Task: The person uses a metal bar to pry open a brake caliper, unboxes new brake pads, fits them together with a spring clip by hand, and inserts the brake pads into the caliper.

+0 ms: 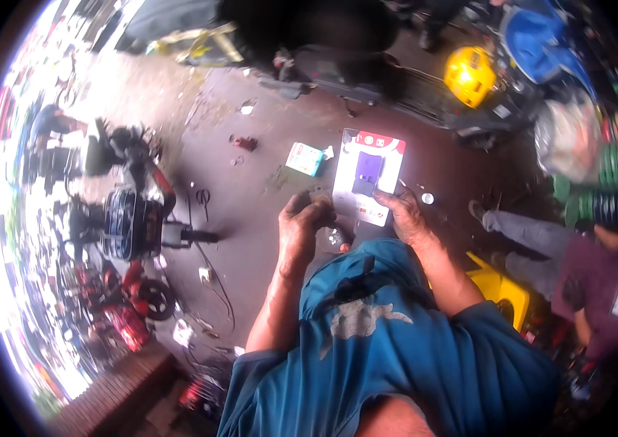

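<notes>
My right hand (405,217) grips a white and red card package (350,164) by its lower right part, with a purple, flat object (368,169) on its face. My left hand (301,218) is just left of the card's lower edge, its fingers curled; what they hold, if anything, is too small to tell. Beyond my hands on the floor lie a small light-blue and white pack (304,159) and a small red item (245,142).
Scooters (134,222) crowd the left, and another dark vehicle (338,73) stands ahead. At the right are a yellow helmet (469,76), blue plastic (538,47), green coils (611,164), a yellow plastic seat (498,291) and a seated person in a purple shirt (600,291).
</notes>
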`<state>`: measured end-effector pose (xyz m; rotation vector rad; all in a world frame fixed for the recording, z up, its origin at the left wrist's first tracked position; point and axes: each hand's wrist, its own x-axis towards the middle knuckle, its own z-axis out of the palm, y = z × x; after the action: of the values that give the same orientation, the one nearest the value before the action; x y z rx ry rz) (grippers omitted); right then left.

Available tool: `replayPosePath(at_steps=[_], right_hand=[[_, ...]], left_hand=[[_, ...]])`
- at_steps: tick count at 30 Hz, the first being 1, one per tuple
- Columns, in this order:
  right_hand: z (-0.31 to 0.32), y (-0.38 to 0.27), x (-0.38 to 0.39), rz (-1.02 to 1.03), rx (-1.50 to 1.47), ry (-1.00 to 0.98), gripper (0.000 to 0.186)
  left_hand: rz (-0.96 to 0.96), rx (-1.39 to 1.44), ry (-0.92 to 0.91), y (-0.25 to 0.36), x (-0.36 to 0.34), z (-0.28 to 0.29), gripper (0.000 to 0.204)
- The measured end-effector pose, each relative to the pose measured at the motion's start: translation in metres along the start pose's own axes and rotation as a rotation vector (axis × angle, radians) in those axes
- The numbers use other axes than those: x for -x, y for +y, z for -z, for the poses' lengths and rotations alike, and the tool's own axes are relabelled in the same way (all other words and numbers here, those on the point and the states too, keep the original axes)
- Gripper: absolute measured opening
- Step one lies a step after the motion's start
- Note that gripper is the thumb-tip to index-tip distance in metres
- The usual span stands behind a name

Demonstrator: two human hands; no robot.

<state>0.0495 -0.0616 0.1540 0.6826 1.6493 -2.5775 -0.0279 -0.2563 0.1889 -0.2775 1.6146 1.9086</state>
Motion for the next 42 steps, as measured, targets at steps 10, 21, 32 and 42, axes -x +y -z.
replayPosePath(at_steps=[10,21,32,42], right_hand=[[-0.109,-0.014,-0.109,-0.191,0.201,-0.475,0.029],[-0.243,0.025,-0.181,-0.259,0.305,-0.61,0.031],[-0.374,0.072,-0.225,-0.319,0.306,-0.579,0.035],[-0.483,0.065,-0.286,-0.376,0.29,-0.691,0.035]], left_hand=[[-0.075,0.254,0.344,0.038,-0.021,0.073,0.033],[-0.116,0.392,0.516,0.074,-0.047,0.207,0.026],[-0.008,0.361,0.505,0.129,-0.06,0.355,0.029],[-0.648,-0.246,0.572,0.193,-0.11,0.431,0.019]])
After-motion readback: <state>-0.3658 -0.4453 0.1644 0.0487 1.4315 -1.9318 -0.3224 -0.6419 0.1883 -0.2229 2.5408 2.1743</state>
